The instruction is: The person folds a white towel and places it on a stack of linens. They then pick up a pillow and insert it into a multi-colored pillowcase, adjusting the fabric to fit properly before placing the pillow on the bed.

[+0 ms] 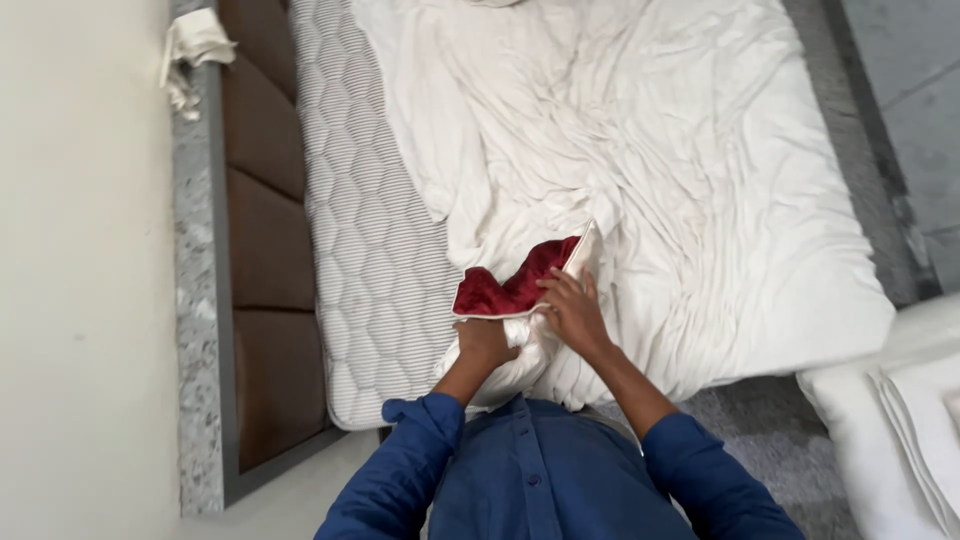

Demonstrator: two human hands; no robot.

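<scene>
Hands [530,325] gripping plush red cushion [510,285] inside white pillowcase [520,365], rumpled sheet [650,150], quilted mattress [370,250].

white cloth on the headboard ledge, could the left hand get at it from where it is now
Probably not. The left hand grips the red cushion near the body, while the white cloth sits far up the ledge.

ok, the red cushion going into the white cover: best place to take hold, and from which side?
Probably the near bottom edge of the red cushion, coming from the person's side. That edge lies exposed at the mouth of the white cover; the far end is tucked against the rumpled sheet. The left hand is already under it and the right hand is on top, so a top-and-bottom pinch fits the soft, flat shape.
</scene>
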